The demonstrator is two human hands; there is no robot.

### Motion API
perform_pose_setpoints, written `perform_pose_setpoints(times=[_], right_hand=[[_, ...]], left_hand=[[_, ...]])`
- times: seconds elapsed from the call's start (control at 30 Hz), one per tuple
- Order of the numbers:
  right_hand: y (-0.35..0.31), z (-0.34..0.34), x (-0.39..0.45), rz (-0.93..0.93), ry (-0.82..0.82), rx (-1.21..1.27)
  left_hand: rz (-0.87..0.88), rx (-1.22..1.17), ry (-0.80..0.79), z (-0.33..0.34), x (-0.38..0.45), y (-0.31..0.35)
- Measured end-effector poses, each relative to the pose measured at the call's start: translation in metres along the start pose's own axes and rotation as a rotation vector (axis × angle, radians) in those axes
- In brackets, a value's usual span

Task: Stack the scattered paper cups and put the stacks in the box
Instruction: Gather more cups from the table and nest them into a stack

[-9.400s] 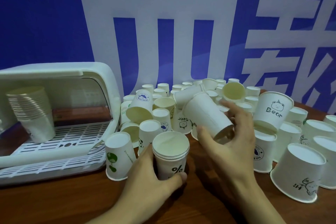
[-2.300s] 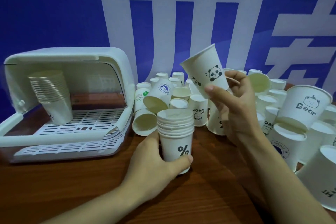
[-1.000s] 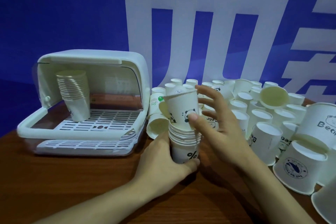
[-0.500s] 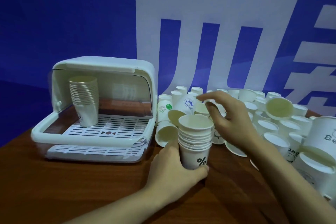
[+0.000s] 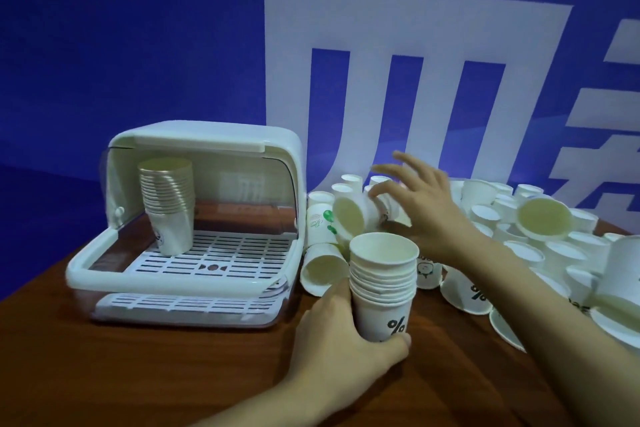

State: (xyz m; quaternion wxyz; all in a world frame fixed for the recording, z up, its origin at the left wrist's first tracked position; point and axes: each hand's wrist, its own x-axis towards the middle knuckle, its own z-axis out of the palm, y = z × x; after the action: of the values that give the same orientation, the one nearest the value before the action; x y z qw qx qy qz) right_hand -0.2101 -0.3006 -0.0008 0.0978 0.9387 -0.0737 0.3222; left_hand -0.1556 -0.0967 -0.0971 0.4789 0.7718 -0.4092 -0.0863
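Observation:
My left hand (image 5: 341,340) grips the base of an upright stack of paper cups (image 5: 382,274) marked "%", standing on the wooden table. My right hand (image 5: 429,218) reaches past it with fingers spread, its thumb against a tilted cup (image 5: 349,218) whose mouth faces me. Several loose white cups (image 5: 554,253) cover the table to the right, upright, upside down and lying on their sides. On the left, the white box (image 5: 173,279) stands with its lid up and holds another stack of cups (image 5: 168,208) on its slotted tray.
A cup lying on its side (image 5: 322,269) rests between the box and the held stack. A blue wall with large white characters (image 5: 363,80) rises right behind the cups. Bare brown tabletop (image 5: 138,374) lies in front of the box.
My right hand has moved left onto the tilted cup and spread its fingers. The left hand still holds the stack in the same place. The view has shifted, so everything sits lower and further right.

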Motion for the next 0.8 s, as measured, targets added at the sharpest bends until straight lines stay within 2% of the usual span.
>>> perform_pose_setpoints(times=[0.1,0.17,0.3,0.5,0.57,0.63,0.7,0.73,0.8], right_hand=[[0.002,-0.008,-0.022,0.117,0.377,0.051],[-0.003,-0.011,-0.033,0.199,0.415,0.19],[-0.009,-0.007,-0.034,0.235,0.198,0.435],[-0.012,-0.015,0.004,0.182,-0.312,0.519],[-0.011,-0.016,0.014,0.129,-0.392,0.399],[-0.005,-0.012,0.02,0.096,-0.357,0.147],[0.002,-0.014,0.016,0.115,-0.251,-0.058],[0.004,-0.018,0.011,0.133,-0.167,-0.072],[-0.002,-0.034,-0.002,0.269,0.067,0.173]], left_hand=[[0.008,0.012,0.005,0.0,0.001,-0.002],[0.009,0.013,0.005,0.002,0.001,-0.002],[0.019,-0.002,0.022,0.006,0.002,-0.002],[-0.037,-0.064,0.008,0.005,0.004,-0.004],[-0.038,-0.065,-0.006,0.005,0.004,-0.003],[-0.038,-0.072,-0.022,0.005,0.004,-0.003],[-0.04,-0.077,-0.024,0.004,0.005,-0.003],[-0.04,-0.079,-0.024,0.004,0.005,-0.004],[-0.03,-0.08,-0.02,0.003,0.005,-0.004]])
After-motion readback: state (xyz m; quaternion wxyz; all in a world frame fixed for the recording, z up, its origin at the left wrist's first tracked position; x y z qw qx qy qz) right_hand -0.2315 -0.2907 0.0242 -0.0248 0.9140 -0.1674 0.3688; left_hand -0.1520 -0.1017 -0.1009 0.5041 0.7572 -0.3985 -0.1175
